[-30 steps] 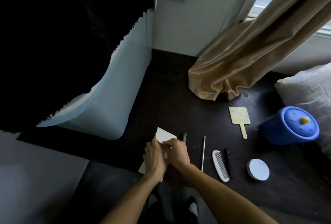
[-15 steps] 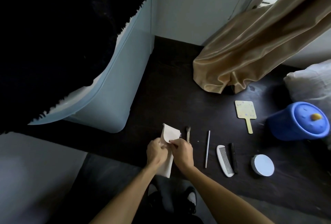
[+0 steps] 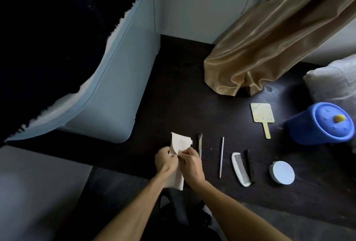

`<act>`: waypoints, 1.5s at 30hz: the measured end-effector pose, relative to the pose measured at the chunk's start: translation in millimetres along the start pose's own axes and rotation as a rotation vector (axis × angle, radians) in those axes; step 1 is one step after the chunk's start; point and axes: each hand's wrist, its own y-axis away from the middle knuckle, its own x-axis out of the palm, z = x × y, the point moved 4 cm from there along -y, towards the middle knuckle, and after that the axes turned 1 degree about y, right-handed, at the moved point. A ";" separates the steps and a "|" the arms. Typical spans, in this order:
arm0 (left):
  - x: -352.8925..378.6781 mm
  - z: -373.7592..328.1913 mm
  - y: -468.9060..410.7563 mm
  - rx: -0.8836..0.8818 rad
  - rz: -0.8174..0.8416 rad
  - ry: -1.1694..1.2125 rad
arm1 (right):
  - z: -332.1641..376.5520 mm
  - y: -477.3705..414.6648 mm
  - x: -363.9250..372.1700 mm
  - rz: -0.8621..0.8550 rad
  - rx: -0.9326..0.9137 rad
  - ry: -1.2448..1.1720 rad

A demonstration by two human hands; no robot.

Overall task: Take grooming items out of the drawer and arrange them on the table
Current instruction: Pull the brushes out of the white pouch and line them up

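Observation:
Both hands hold a pale cream cloth [image 3: 180,143] at the near edge of the dark table [image 3: 183,94]. My left hand [image 3: 165,158] grips its left side and my right hand [image 3: 191,161] pinches a fold at its middle. To the right lie, in a row, a small brush [image 3: 200,144], a thin metal stick [image 3: 221,156], a white comb [image 3: 239,169], a black comb [image 3: 250,165] and a round white compact [image 3: 282,172]. A yellow hand mirror [image 3: 262,116] lies farther back. No drawer is in view.
A blue lidded pot [image 3: 321,125] stands at the right, beside a white pillow [image 3: 335,80]. A tan curtain [image 3: 269,44] hangs down onto the table's back. A pale blue bin [image 3: 115,86] draped with black fabric stands at the left.
The hands have shifted slightly on the cloth and folded it narrower; its top flap now curls upward. The view has tilted a little.

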 end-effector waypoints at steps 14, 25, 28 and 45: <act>-5.5 1.0 -4.5 0.004 0.108 -0.137 | 26.2 -12.2 3.3 0.255 -0.097 0.513; -21.4 -0.9 30.6 0.339 -0.059 -0.346 | 20.0 17.8 -13.0 0.158 -0.089 0.476; -15.0 -7.5 42.6 0.378 -0.071 -0.372 | 17.5 33.0 -28.2 0.041 -0.082 0.390; 89.5 -52.3 92.3 0.576 0.048 -0.451 | -94.5 35.5 -111.8 -0.166 0.325 0.291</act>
